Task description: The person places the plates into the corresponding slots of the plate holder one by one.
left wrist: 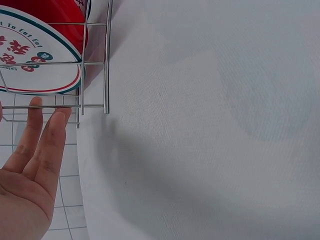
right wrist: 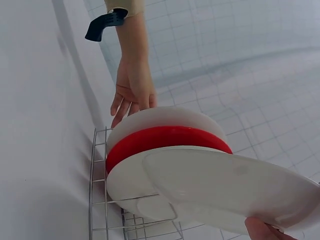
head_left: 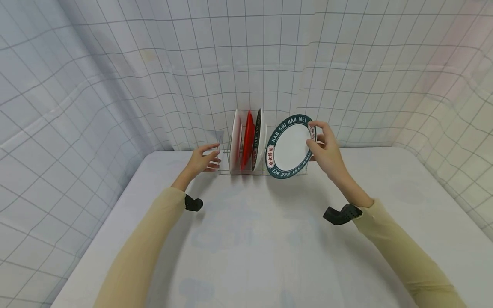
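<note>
My right hand (head_left: 327,149) pinches the right edge of a white plate (head_left: 290,147) with a dark green lettered rim. The plate is tilted, its face toward me, at the right part of a wire dish rack (left wrist: 107,70). In the rack a white plate (head_left: 234,143), a red plate (head_left: 247,141) and another green-rimmed plate (head_left: 256,139) stand on edge. My left hand (head_left: 201,161) is at the rack's left end, fingers extended and holding nothing. In the left wrist view its fingertips (left wrist: 59,117) are against or just behind the rack's end wires; contact is unclear.
A white-covered table (head_left: 246,239) lies under the rack and both arms. White cloth with a dark grid (head_left: 192,55) hangs behind the rack and along both sides. Black wrist mounts (head_left: 343,214) stick out inward from each sleeve cuff.
</note>
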Motion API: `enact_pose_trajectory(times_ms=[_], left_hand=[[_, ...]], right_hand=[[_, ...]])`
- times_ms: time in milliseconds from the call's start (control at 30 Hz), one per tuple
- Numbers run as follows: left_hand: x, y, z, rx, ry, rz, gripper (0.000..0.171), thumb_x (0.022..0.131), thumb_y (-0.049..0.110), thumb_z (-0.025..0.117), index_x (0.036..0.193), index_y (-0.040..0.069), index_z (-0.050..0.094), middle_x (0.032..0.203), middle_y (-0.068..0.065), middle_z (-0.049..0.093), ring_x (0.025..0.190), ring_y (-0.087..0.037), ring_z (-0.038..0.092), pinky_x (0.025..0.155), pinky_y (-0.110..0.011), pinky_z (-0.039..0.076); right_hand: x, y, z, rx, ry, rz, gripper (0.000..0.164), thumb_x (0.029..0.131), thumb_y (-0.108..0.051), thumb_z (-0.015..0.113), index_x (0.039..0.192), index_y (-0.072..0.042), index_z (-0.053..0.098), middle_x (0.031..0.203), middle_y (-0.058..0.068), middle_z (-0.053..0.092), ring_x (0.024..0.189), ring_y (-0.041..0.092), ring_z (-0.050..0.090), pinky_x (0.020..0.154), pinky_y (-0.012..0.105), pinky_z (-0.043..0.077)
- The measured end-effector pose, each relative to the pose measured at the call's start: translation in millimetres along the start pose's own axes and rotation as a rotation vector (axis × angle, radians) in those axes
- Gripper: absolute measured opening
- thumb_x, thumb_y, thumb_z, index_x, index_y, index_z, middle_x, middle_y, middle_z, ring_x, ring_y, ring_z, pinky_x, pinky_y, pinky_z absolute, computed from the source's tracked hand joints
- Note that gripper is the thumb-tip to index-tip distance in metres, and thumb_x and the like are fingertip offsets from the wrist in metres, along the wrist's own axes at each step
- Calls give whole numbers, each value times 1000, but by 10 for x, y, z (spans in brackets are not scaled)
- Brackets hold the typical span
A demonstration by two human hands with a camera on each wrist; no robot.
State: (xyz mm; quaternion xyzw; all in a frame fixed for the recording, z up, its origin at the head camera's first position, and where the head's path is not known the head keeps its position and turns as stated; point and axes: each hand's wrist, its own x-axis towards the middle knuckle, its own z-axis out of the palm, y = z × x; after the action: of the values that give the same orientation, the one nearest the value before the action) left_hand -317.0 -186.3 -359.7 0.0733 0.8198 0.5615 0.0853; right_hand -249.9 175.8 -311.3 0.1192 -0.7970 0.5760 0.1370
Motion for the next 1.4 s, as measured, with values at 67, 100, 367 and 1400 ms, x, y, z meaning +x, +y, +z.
enact_pose_trajectory(times_ms=[67, 100, 367, 1400], left_hand=[[3, -1, 2, 2, 1, 2, 49, 102, 20, 48, 148, 7, 38, 120, -37, 58, 103, -48, 63, 79, -43, 60], [5, -1, 3, 1, 3, 3, 49, 102, 20, 48, 148, 7, 38, 120, -37, 58, 103, -49, 63, 79, -43, 60], [3, -11, 9, -11, 7, 8, 49, 102, 20, 48, 147, 7, 38, 119, -38, 58, 107, -53, 58, 74, -39, 61], [-16, -9, 27, -25, 19, 24, 48, 101, 17, 50, 146, 5, 40, 116, -38, 60, 104, -54, 60, 67, -31, 61]], right_hand=[[35, -20, 26, -13, -3, -5, 45, 98, -12, 46, 142, -19, 37, 102, 18, 54, 71, 13, 58, 58, 21, 57], [51, -35, 39, -15, -7, -4, 45, 98, -12, 46, 142, -18, 37, 102, 18, 54, 71, 13, 58, 58, 20, 57], [64, -281, 144, -58, -15, -24, 48, 94, -5, 44, 142, -7, 37, 92, 10, 45, 66, 14, 51, 57, 20, 57], [365, -130, 569, -191, -22, -64, 44, 96, -21, 57, 139, -23, 45, 111, 17, 59, 62, 22, 60, 58, 38, 59]])
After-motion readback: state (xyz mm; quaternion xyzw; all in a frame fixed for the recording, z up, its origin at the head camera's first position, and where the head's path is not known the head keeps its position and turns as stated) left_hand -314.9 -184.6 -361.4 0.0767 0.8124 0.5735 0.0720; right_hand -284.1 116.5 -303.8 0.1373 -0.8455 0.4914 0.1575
